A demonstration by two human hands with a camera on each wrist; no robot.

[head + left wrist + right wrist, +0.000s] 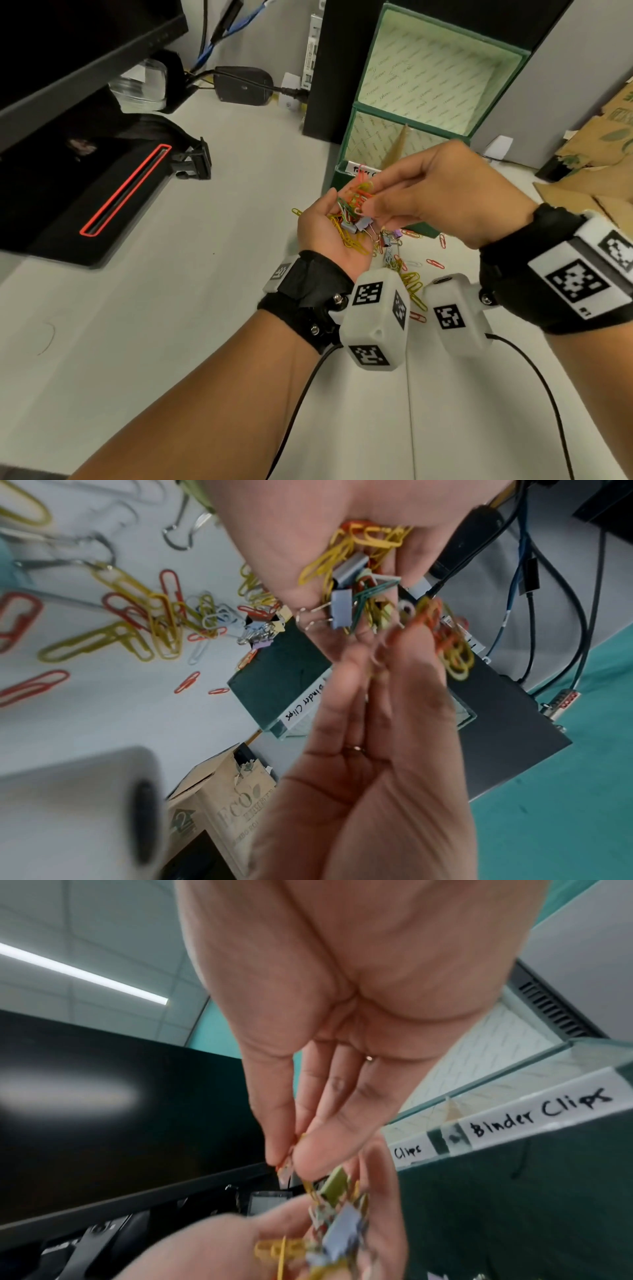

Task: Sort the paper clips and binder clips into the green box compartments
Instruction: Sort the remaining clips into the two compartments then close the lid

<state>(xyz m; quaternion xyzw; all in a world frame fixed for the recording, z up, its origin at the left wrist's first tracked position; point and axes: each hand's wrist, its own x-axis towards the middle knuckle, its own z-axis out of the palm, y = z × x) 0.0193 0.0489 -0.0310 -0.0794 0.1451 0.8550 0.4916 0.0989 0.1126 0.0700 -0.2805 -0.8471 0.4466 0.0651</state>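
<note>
My left hand (325, 222) is palm up and cupped around a mixed pile of clips (346, 222): yellow, red and green paper clips with grey binder clips (342, 610). Just above it, my right hand (368, 202) pinches a tangle of orange and yellow paper clips (448, 647) between thumb and fingertips (291, 1156). Behind both hands the green box (404, 114) stands with its lid open. Its front compartments carry white labels, one reading "Binder Clips" (537, 1112). More loose paper clips (414, 287) and some binder clips (263, 634) lie on the white table below my hands.
A black monitor (68, 51) and its base with a red outline (102, 192) take up the left. A power adapter (243, 85) and cables lie at the back beside a black tower (329, 68). Torn cardboard (599, 154) is on the right.
</note>
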